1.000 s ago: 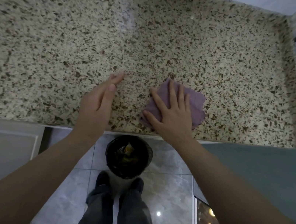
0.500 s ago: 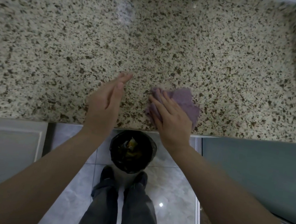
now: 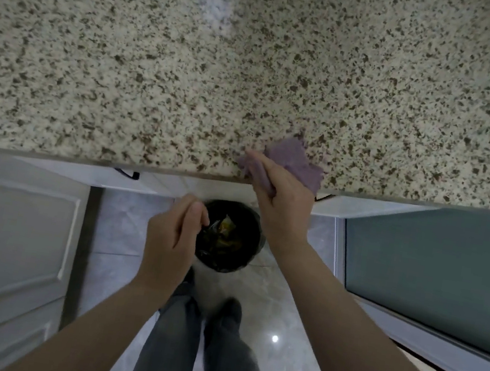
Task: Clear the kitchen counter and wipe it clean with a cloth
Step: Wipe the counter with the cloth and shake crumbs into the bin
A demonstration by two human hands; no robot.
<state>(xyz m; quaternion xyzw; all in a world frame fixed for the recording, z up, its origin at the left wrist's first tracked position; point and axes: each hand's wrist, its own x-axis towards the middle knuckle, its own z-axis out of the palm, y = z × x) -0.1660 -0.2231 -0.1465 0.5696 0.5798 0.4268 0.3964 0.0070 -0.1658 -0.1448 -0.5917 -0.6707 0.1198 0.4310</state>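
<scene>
Nearest, the left hand (image 3: pixel 173 235) hovers over the bin (image 3: pixel 229 235), fingers curled, seemingly empty. Beyond, the right hand (image 3: pixel 283 201) bunches the cloth (image 3: pixel 292 160) at the counter (image 3: pixel 158 75) edge; soft, light, best gripped gathered

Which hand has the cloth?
The right hand, at the counter front edge, grips the bunched purple cloth. The left hand hangs beside the black bin, below the counter, without the cloth.
</scene>
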